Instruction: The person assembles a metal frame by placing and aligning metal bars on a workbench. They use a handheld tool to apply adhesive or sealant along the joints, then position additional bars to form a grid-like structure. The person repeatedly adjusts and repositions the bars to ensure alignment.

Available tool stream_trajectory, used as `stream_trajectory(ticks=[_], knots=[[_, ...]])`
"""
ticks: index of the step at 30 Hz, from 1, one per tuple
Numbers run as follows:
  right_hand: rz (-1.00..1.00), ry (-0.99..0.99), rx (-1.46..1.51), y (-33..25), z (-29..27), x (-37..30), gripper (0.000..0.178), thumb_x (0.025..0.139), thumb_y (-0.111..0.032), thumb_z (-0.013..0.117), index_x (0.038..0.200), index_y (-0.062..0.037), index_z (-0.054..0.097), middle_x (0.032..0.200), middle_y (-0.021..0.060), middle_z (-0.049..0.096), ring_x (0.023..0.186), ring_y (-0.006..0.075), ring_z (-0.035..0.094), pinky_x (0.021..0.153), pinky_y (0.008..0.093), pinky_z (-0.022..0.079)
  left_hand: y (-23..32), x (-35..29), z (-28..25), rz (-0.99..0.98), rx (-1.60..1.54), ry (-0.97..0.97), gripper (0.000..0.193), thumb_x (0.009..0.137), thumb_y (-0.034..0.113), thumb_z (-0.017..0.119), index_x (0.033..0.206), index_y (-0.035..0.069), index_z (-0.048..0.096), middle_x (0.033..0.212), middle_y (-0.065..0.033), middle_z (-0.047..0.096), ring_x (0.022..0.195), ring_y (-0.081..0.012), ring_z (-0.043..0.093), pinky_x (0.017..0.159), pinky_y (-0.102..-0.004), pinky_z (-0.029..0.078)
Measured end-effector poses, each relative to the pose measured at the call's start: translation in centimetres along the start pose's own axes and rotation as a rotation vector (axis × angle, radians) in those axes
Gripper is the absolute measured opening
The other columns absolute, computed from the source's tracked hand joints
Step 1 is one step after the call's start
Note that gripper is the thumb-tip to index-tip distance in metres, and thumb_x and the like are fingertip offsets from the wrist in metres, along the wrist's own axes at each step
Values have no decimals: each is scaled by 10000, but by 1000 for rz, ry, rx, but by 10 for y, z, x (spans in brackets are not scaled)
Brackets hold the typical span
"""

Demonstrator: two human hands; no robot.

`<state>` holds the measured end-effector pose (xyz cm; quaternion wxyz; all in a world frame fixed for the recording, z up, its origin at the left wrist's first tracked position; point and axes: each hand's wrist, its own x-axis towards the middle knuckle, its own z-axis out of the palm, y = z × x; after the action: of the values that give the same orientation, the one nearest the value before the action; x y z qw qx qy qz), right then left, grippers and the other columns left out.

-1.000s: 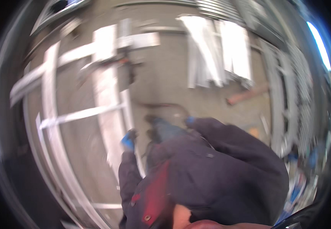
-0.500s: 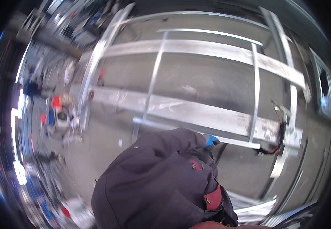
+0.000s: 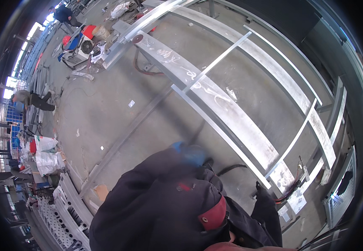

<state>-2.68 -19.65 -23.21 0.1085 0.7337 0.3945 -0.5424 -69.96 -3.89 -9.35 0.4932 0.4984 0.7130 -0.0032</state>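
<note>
In a blue glove, my left hand (image 3: 192, 154) is in front of my body, over the floor; motion smears its fingers. A dark sleeve on the right ends in what looks like my right hand (image 3: 260, 190), close to the near end of a narrow metal bar (image 3: 221, 134). Its fingers cannot be made out. That bar belongs to a light rectangular metal frame, whose crossbars (image 3: 219, 62) lie over two wide, pale steel beams (image 3: 227, 113). Chalk-like marks show on the nearer beam. Cables with a clamp-like end (image 3: 292, 190) rest at its right end.
A dark cable (image 3: 231, 167) curves over the floor near my left hand. Further left lies a long bar (image 3: 125, 138). Perforated metal parts (image 3: 60, 221) and white sacks (image 3: 47, 152) fill the left side. One person (image 3: 64, 16) is far off; another (image 3: 35, 100) bends at the left.
My view has turned, so the frame and beams now slant down to the right. My left hand has drawn away from the near bar, leftward. A dark sleeve now shows at the right.
</note>
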Motion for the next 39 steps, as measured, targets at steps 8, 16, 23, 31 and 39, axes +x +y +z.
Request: stream_trajectory(ticks=[8,16,23,31,39], knots=[[-403,131,245,-268,107,45,510,953,-397,736,1301,-33,652,1139,136,720,1001,228,695,876,403,568,-195,7,-9,-164,-614,292,597,1006,407,577,1498,88,464,1203,-175,702,983,-275,697,836,-442,549],[-586,118,-27,-569,145,-42,578,915,-390,767,1326,-7,631,1237,208,709,1173,303,683,996,422,539,-216,27,-147,-370,-1586,173,827,957,139,670,1644,143,208,1507,-167,501,1082,-267,668,847,-398,560],[-519,6,-49,-713,193,-20,470,968,-367,670,1259,1,683,1124,206,746,1059,292,711,945,436,548,-270,126,-236,312,-879,318,459,991,144,639,1439,93,550,1328,-124,632,1052,-230,653,822,-362,567],[-461,142,-39,-840,186,-28,574,968,-463,603,1415,-102,610,1278,182,700,1173,333,678,1027,431,515,-285,255,-370,-149,-985,150,562,998,372,634,1454,66,511,1268,-115,646,843,-196,680,606,-297,482],[-492,123,77,-997,150,7,637,961,-487,608,1461,-95,557,1306,197,682,1203,357,655,1029,439,509,-252,324,-530,-88,-762,173,574,976,464,641,1362,43,582,1207,-87,657,876,-167,629,736,-292,450]])
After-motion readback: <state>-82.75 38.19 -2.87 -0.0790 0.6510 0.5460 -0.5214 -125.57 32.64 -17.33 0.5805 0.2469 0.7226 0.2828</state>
